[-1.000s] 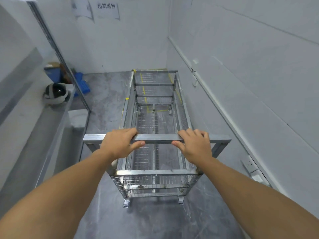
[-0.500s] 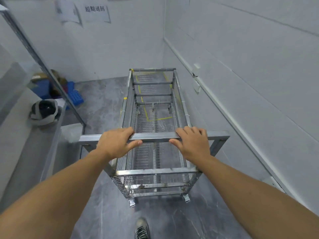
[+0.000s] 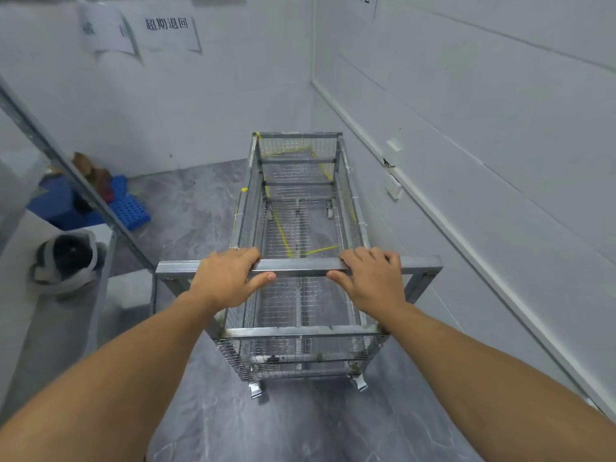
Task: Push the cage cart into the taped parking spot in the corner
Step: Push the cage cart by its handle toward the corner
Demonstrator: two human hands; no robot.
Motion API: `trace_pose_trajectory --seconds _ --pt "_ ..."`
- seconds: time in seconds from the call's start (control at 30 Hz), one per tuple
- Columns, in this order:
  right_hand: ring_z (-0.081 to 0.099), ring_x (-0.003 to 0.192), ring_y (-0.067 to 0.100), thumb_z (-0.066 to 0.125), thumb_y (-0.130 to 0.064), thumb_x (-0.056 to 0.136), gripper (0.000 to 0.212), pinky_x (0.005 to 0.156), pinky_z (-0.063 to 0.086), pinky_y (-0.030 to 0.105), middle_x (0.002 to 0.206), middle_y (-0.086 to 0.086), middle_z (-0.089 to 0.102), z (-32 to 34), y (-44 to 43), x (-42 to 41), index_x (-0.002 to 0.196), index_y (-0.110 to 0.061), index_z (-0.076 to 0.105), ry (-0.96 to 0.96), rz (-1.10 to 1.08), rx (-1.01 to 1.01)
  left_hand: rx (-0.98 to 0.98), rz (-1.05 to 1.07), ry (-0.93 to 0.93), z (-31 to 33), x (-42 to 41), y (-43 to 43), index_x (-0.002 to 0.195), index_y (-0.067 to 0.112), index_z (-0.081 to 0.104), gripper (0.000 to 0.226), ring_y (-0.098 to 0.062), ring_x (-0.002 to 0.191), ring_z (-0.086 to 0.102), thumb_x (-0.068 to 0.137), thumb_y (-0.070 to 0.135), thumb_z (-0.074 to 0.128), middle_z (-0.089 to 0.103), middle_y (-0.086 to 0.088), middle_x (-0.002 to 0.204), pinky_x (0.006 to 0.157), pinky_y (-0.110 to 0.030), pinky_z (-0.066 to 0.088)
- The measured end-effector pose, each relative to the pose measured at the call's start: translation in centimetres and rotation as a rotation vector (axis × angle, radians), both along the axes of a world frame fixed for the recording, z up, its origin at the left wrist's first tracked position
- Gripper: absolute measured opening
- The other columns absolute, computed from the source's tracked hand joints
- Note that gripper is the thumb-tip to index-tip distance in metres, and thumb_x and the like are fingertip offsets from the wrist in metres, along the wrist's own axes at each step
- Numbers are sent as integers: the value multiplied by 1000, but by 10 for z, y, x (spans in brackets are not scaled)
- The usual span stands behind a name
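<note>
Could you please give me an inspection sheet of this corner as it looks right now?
Surface: grey marbled floor, bare around the cart.
Job's things: empty wire cage cart on casters, lengthwise along the right wall; yellow tape shows through its mesh base, so it is partly over the spot.
Clutter: blue crates and brown items by the back wall; dark bundle in white wrap on the left ledge.
Hands: left hand and right hand both grip the handle bar.
Cables: nothing seen.
Surroundings: white walls, paper signs, white rail along the right wall, slanted metal post on the left.
</note>
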State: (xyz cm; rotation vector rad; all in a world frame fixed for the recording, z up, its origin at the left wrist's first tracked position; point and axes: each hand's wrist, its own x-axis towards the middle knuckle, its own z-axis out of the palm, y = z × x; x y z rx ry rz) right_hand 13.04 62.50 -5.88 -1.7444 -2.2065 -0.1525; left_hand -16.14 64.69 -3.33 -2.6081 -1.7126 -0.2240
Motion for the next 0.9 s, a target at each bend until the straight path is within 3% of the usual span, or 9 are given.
trace_pose_trajectory --seconds 0.2,0.6,0.9 --pt "52 97 17 19 -74 89 57 86 23 37 100 -14 60 4 71 -1 108 -36 57 -46 -22 -68 -3 -7 17 -4 -2 75 87 28 46 50 -16 73 55 86 74 28 57 10 79 64 -34 36" --pt "52 90 19 24 -72 90 51 85 25 39 94 -12 59 0 243 24 101 -33 56 -19 -9 -36 -7 24 37 -2 24 241 91 27 48 48 -14 70 52 88 72 33 56 12 80 64 -32 33" --pt "51 98 17 20 -73 89 55 88 23 38 102 -13 59 5 368 43 109 -36 55 -34 1 -108 44 19 35 -7 41 364 90 25 50 61 -15 66 53 84 77 18 59 8 77 60 -33 40"
